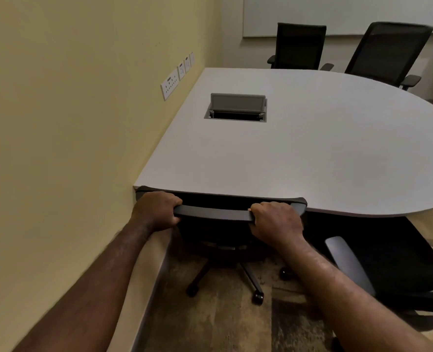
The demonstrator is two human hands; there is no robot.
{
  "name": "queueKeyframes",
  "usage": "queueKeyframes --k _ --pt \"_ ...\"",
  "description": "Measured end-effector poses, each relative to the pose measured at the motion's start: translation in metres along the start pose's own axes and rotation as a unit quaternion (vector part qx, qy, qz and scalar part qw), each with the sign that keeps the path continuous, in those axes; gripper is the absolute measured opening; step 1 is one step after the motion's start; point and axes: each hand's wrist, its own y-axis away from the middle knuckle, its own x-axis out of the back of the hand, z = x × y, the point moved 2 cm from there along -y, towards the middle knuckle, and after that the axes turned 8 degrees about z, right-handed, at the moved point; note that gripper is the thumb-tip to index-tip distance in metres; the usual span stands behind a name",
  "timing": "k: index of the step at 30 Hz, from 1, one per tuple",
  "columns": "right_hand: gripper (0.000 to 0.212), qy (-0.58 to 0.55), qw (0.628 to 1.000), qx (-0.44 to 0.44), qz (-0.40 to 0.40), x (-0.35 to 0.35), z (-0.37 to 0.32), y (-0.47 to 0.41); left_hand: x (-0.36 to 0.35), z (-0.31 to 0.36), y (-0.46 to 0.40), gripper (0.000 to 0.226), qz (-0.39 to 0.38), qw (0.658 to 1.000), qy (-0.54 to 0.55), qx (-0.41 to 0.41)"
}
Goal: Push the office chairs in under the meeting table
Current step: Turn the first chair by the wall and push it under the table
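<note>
beside yellow wall, meeting table (312, 148) with open cable box (237, 107); left hand (157, 210) and right hand (276, 222) clench chair back (213, 213).

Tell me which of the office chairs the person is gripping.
The chair beside the wall: left hand and right hand clasp its backrest top at the table edge. The other three stand untouched.

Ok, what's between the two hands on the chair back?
In the head view, only a bare stretch of the chair's top rail lies between the left hand and the right hand; both grip it.
</note>
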Motion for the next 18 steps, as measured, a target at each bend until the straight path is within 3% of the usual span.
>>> queueKeyframes --k 18 --pt "0.016 0.027 0.999 -0.037 -0.011 -0.019 0.02 -0.065 -0.015 -0.027 -0.065 0.016 0.015 0.999 0.014 -0.037"
